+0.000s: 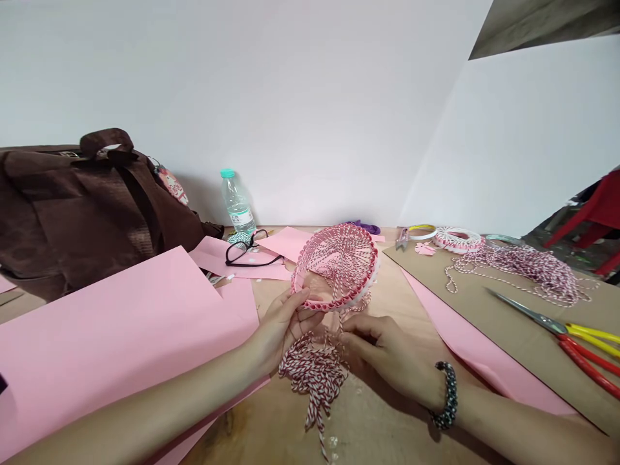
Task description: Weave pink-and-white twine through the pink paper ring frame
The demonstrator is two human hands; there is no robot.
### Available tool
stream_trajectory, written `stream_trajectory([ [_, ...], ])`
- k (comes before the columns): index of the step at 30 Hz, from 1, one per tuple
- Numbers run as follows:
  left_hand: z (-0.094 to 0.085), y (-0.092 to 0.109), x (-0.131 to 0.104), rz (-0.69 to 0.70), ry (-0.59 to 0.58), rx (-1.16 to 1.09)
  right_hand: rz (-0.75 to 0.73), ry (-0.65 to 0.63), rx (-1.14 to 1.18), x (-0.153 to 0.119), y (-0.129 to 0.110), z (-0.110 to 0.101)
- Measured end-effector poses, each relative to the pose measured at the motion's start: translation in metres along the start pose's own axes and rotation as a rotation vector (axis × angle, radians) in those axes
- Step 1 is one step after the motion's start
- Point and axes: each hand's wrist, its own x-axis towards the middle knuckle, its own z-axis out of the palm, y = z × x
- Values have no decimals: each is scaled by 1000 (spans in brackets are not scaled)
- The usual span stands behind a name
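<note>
My left hand (289,318) grips the lower left rim of a round hoop (356,258), wound along its edge with red-and-white cord. Strands of the cord cross the hoop in a web, with a gap at its lower left. Below the hoop hangs a bundle of red-and-white twisted cord (317,371), close under my left palm. My right hand (375,345), with a dark braided bracelet (446,395) at the wrist, pinches a strand of the cord just right of the bundle. The fingertips partly hide that strand.
Pink paper sheets (121,349) cover the left, before a brown bag (82,219). Black glasses (254,258) and a water bottle (237,203) stand behind. On cardboard (465,310) at right lie scissors (552,323), loose cord (533,268), another wrapped ring (458,240) and a yellow tape roll (422,231).
</note>
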Motion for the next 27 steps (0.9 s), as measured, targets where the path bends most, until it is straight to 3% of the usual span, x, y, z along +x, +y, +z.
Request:
stream_trajectory([
  [4, -3, 0, 7, -48, 31, -171, -200, 70, -58, -7, -8, -8],
  [7, -4, 4, 10, -122, 51, -274, -411, -85, -7, -16, -11, -11],
  [9, -5, 6, 11, -159, 55, -322, -447, -205, 75, -20, -9, -9],
  [11, -6, 7, 12, -176, 58, -360, -370, -190, 96, -22, -5, -7],
  [14, -6, 6, 12, -138, 56, -352, -133, 62, -86, -20, -1, -5],
  [16, -5, 5, 12, -95, 80, -296, 0, 163, -273, -15, 0, -6],
  [19, -4, 4, 12, -74, 111, -232, 3, 62, -502, -10, -1, -9],
  [21, -4, 4, 12, -59, 98, -253, -116, 7, -557, -9, -3, -10],
  [24, -5, 4, 12, -86, 62, -275, -504, -20, -482, -11, -9, -13],
  [26, -6, 4, 12, -115, 64, -245, -725, -151, -381, -12, -13, -15],
  [27, -6, 4, 12, -122, 69, -229, -757, -228, -332, -13, -14, -15],
])
